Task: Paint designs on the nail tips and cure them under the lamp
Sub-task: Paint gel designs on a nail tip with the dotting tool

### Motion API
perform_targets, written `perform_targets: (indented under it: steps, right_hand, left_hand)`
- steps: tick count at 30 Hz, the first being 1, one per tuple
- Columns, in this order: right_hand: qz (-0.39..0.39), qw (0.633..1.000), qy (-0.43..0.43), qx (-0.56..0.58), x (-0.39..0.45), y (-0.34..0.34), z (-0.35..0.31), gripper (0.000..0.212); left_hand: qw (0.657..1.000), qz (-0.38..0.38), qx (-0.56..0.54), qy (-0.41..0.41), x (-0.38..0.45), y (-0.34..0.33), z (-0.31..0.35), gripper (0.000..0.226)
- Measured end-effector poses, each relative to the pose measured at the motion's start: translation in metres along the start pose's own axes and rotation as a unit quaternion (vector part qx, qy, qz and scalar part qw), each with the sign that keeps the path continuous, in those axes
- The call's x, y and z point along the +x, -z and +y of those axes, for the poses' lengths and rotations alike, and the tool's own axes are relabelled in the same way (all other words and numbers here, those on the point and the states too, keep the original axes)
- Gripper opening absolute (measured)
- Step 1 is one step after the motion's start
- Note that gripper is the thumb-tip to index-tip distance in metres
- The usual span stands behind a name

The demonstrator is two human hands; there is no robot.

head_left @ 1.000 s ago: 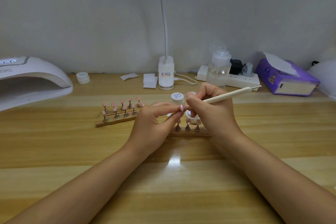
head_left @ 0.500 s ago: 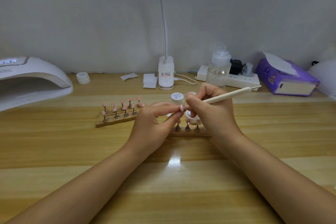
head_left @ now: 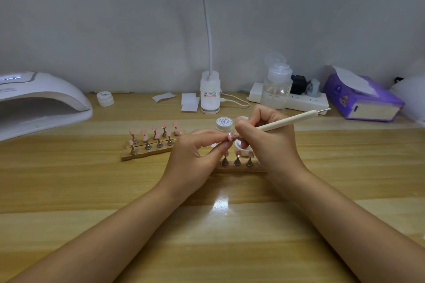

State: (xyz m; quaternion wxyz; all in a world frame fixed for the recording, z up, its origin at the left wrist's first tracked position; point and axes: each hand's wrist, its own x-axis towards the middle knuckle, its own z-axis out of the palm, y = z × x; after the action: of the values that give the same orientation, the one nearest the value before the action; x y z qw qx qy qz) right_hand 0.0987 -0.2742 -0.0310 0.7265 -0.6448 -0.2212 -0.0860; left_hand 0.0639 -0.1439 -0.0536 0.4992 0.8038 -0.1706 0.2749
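My left hand (head_left: 195, 158) pinches a small pink nail tip (head_left: 230, 136) between thumb and forefinger above the table's middle. My right hand (head_left: 269, 142) grips a cream dotting pen (head_left: 292, 120), whose working end meets that tip; its far end points right. A wooden strip with several pink nail tips on metal stands (head_left: 151, 142) lies to the left. A second strip of stands (head_left: 239, 164) sits under my hands, partly hidden. An open white gel pot (head_left: 241, 148) and a closed one (head_left: 224, 123) are behind my fingers. The white curing lamp (head_left: 39, 103) stands at far left.
Along the wall: a white jar (head_left: 105, 98), paper wipes (head_left: 189, 101), a desk lamp base (head_left: 209, 96) with cable, a clear pump bottle (head_left: 276, 89), a power strip (head_left: 305, 102) and a purple tissue box (head_left: 361, 96). Bare wooden tabletop (head_left: 216, 236) lies in front.
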Motion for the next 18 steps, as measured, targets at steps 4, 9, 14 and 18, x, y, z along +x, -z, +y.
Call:
perform_targets:
  steps: [4, 9, 14, 18]
  right_hand:
    - [0.0, 1.0, -0.002, 0.006, -0.0001, 0.0004, -0.0006, 0.033]
    - [0.003, 1.0, 0.0, 0.0, -0.0004, 0.0006, 0.0002, 0.033]
    - [0.006, 1.0, 0.002, -0.008, -0.001, 0.0006, 0.0013, 0.032]
    - [0.017, 1.0, -0.005, 0.004, 0.0, 0.0018, 0.001, 0.038]
  left_hand:
    - [1.0, 0.005, 0.003, -0.002, -0.0003, -0.0002, 0.0005, 0.023]
    - [1.0, 0.004, 0.003, -0.001, -0.0007, 0.0004, 0.0016, 0.025]
    - [1.0, 0.004, 0.003, 0.005, -0.0007, 0.0005, 0.0027, 0.025]
    - [1.0, 0.006, 0.006, 0.01, -0.0006, 0.0001, 0.0025, 0.024]
